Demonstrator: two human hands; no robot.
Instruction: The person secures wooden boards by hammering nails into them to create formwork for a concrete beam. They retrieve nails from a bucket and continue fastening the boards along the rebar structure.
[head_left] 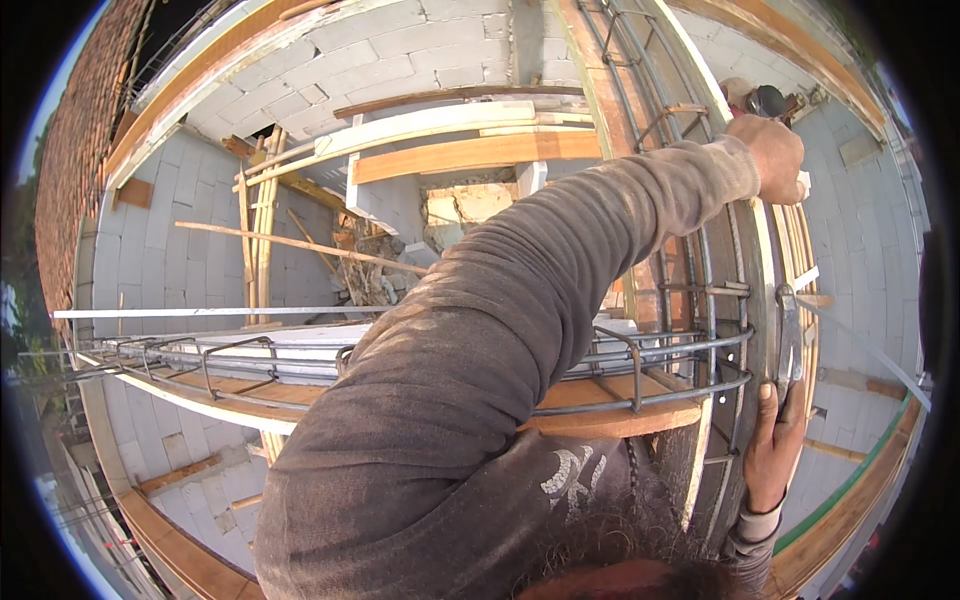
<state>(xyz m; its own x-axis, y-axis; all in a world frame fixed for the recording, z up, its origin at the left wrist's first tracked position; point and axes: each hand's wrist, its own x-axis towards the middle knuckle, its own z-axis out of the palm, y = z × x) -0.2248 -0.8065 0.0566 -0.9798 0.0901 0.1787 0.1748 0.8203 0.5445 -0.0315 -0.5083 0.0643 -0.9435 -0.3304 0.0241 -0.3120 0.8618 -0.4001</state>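
Warm, low sunlight, soft shadows; sharp centre, strong fisheye bending at edges.

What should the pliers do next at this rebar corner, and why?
Probably close the pliers on the tie point and twist. The right hand holds their handles with the jaws up against the vertical rebar, while the left hand grips the cage higher up, steadying it. Whether tie wire is there cannot be told.

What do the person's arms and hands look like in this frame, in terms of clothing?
Both hands are bare, no gloves. The left arm wears a dusty grey-brown long sleeve with a ribbed cuff. The right hand emerges from a lighter ribbed cuff. A pale printed marking shows on the garment.
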